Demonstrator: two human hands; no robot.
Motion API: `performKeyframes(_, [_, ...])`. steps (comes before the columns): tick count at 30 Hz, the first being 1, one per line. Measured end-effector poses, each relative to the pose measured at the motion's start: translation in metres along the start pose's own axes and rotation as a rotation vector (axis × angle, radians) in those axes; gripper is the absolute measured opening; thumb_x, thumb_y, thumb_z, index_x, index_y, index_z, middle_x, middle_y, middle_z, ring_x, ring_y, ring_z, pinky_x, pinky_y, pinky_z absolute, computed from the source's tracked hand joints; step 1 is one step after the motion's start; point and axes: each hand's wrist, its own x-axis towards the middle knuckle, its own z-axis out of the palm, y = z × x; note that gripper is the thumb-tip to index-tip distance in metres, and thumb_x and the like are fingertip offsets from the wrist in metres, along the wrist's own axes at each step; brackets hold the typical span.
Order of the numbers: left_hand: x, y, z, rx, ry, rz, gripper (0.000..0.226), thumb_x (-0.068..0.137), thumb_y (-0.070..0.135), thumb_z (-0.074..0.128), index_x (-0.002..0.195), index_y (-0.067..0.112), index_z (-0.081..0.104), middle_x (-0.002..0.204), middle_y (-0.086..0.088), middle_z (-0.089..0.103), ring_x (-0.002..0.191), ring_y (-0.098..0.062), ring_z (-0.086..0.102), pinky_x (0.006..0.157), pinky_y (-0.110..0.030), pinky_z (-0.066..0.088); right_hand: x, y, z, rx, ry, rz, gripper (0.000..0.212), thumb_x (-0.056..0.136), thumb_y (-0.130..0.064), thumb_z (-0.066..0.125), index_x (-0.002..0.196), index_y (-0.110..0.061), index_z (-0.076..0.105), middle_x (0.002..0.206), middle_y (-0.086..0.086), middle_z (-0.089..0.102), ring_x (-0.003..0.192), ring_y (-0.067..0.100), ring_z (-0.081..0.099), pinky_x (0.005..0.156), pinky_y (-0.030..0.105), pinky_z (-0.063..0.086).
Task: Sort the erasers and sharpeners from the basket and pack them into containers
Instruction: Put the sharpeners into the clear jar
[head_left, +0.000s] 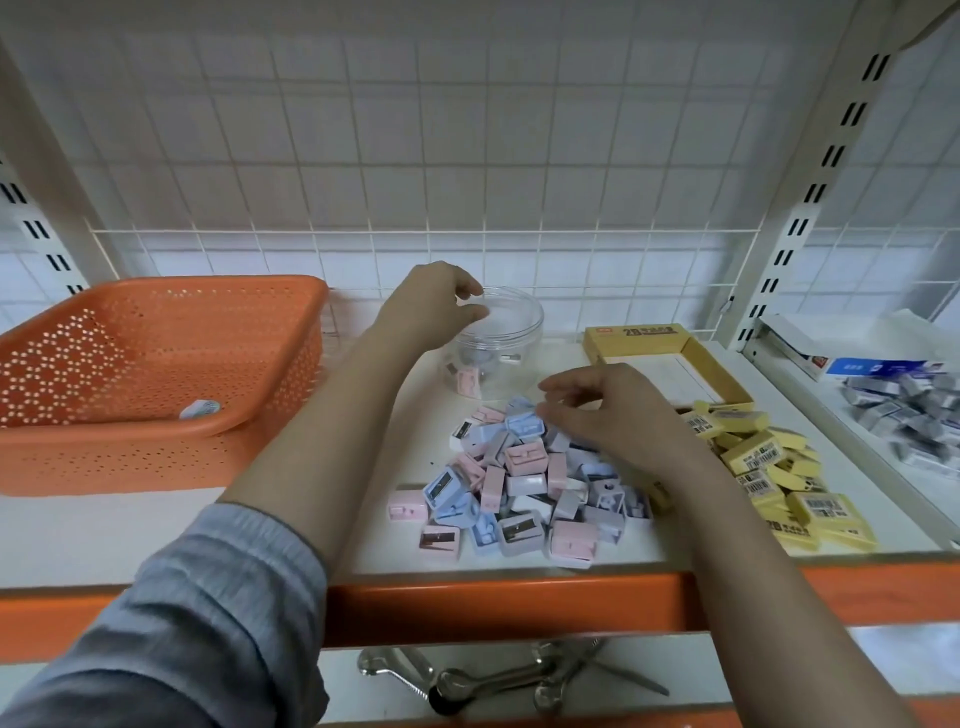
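Your left hand (434, 304) is up at the clear round plastic jar (498, 345) at the back of the white shelf (156, 525), fingers curled over its near-left rim, thumb and fingertips gripping the edge. Jar stands upright, open, with a few sharpeners in the bottom, one pink visible.

Your right hand (608, 410) hovers low over the pile of pastel sharpeners (519, 488), fingers half curled and pointing left, fingertips at a blue sharpener (524, 423) on top of the pile's far side. Can't tell if it's actually pinched or just touched.

Pile is pink, blue, white and lilac sharpeners, loose, mid-shelf, just in front of the jar.

Right of the pile: a heap of yellow wrapped erasers (769, 467) with barcode labels, touching the sharpener pile's right edge. Behind them an open yellow cardboard box (644, 338), flat on the shelf.

Left: orange perforated basket (156, 364), one small pale item (200, 409) left in its near corner; can't tell what kind.

Far right, next shelf bay: a heap of grey-blue wrapped erasers (914, 415) and a white-and-blue carton (852, 353).

Lower shelf below the orange front rail (493, 608): metal spoons (467, 680) lying loose.

Grey-blue sleeve (197, 623) on your left arm, pushed up to the forearm.
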Motion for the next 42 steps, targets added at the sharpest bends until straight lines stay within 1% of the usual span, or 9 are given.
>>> performKeyframes(10, [-0.109,0.009,-0.020,-0.200,0.071,-0.066,0.020,0.088,0.032,0.061,0.104,0.023,0.071,0.091,0.008,0.070,0.080,-0.006,0.063,0.078,-0.026,0.050,0.003,-0.006,0.002,-0.051,-0.020,-0.083,0.021,0.083,-0.019,0.071,0.103,-0.022,0.070,0.084,-0.015,0.063,0.074,-0.008,0.056,0.063,-0.002,0.039])
performKeyframes(13, [-0.140,0.010,-0.018,-0.213,0.022,-0.109,0.022,0.086,0.035,0.062,0.104,0.025,0.071,0.087,0.011,0.069,0.077,0.001,0.061,0.070,-0.013,0.046,0.011,-0.018,-0.006,0.026,0.033,-0.116,0.016,0.080,-0.019,0.074,0.096,-0.024,0.071,0.078,-0.014,0.065,0.069,-0.004,0.059,0.062,0.000,0.041])
performKeyframes(17, [-0.166,0.010,-0.015,-0.203,-0.050,-0.142,0.036,0.078,0.048,0.067,0.106,0.024,0.070,0.088,0.013,0.067,0.078,0.003,0.059,0.073,-0.019,0.049,0.037,-0.035,-0.017,0.104,0.112,-0.166,0.013,0.080,-0.015,0.074,0.092,-0.018,0.072,0.071,-0.010,0.065,0.062,-0.005,0.057,0.065,0.006,0.045])
performKeyframes(20, [-0.175,0.007,-0.016,-0.217,-0.090,-0.177,0.052,0.067,0.056,0.071,0.109,0.026,0.069,0.090,0.017,0.063,0.081,0.009,0.056,0.069,-0.007,0.041,0.071,-0.040,-0.015,0.093,0.217,-0.160,0.013,0.079,-0.015,0.074,0.092,-0.013,0.072,0.070,-0.005,0.063,0.067,0.003,0.057,0.069,0.013,0.046])
performKeyframes(23, [-0.179,0.001,-0.016,-0.200,-0.134,-0.182,0.055,0.063,0.049,0.078,0.111,0.024,0.068,0.095,0.014,0.064,0.085,0.004,0.057,0.071,-0.008,0.042,0.101,-0.039,-0.005,-0.044,0.240,-0.125,0.013,0.076,-0.018,0.076,0.087,-0.012,0.073,0.078,-0.002,0.064,0.078,0.010,0.061,0.061,0.010,0.041])
performKeyframes(28, [-0.181,-0.001,-0.011,-0.200,-0.134,-0.125,0.022,0.071,0.027,0.080,0.090,0.020,0.074,0.083,0.005,0.069,0.080,-0.011,0.061,0.074,-0.024,0.048,0.131,-0.038,0.008,-0.304,0.080,-0.040,0.028,0.065,-0.023,0.085,0.083,-0.005,0.075,0.085,0.007,0.071,0.080,0.017,0.061,0.059,0.023,0.044])
performKeyframes(31, [-0.181,-0.001,-0.011,-0.218,-0.116,-0.112,0.018,0.074,0.021,0.077,0.090,0.029,0.074,0.079,0.010,0.068,0.080,-0.004,0.059,0.070,-0.016,0.047,0.140,-0.038,0.012,-0.400,0.063,-0.029,0.030,0.071,-0.018,0.077,0.093,0.001,0.073,0.095,0.013,0.072,0.089,0.023,0.065,0.069,0.030,0.052])
performKeyframes(37, [-0.157,-0.004,-0.025,-0.175,-0.043,-0.050,0.024,0.081,0.025,0.070,0.105,0.026,0.071,0.092,0.007,0.068,0.082,-0.005,0.061,0.079,-0.031,0.050,0.118,-0.039,-0.003,-0.214,0.143,-0.093,0.012,0.080,-0.013,0.067,0.086,-0.008,0.075,0.094,0.002,0.072,0.092,0.015,0.065,0.084,0.032,0.053])
performKeyframes(42, [-0.092,0.010,-0.038,-0.135,0.090,0.019,0.022,0.089,0.024,0.061,0.108,0.019,0.070,0.094,0.008,0.064,0.076,-0.004,0.056,0.066,-0.018,0.040,0.060,-0.033,-0.021,-0.014,0.240,-0.076,0.007,0.083,-0.020,0.070,0.088,-0.016,0.072,0.088,0.001,0.070,0.083,0.010,0.064,0.079,0.022,0.050])
